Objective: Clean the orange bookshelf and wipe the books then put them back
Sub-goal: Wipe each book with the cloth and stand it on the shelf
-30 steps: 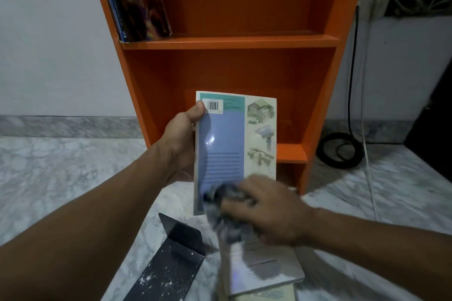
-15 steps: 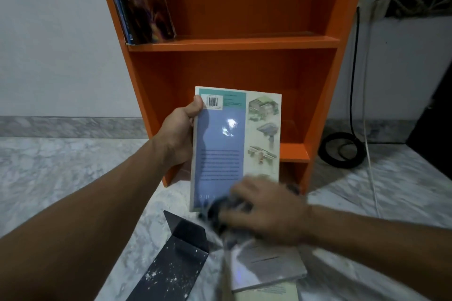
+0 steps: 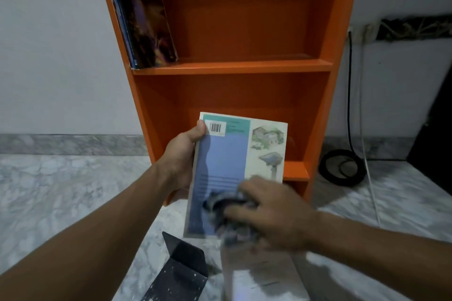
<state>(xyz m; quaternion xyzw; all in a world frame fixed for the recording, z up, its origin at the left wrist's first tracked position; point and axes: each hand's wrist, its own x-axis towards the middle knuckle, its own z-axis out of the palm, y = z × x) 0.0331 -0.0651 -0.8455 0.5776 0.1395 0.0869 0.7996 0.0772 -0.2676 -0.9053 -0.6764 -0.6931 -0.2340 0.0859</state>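
Book (image 3: 223, 159) held before the orange bookshelf (image 3: 244, 69) — left hand (image 3: 179, 161) grips its edge, right hand (image 3: 276, 215) clutches cloth (image 3: 220, 203) against it.

Left hand (image 3: 181, 161) grips blue-and-cream paperback book (image 3: 220, 159) by spine edge, thumb beside barcode, back cover upright in front of orange wooden bookshelf (image 3: 244, 66). Right hand (image 3: 276, 215), blurred, holds crumpled grey cloth (image 3: 220, 205) against cover's lower part. Dark glossy books (image 3: 144, 19) lean at left end of bookshelf's upper shelf. Black metal bookend (image 3: 181, 269) and pale flat book (image 3: 264, 276) lie on grey marble floor (image 3: 61, 190) before bookshelf. Black coiled cable (image 3: 342, 166) lies to its right.
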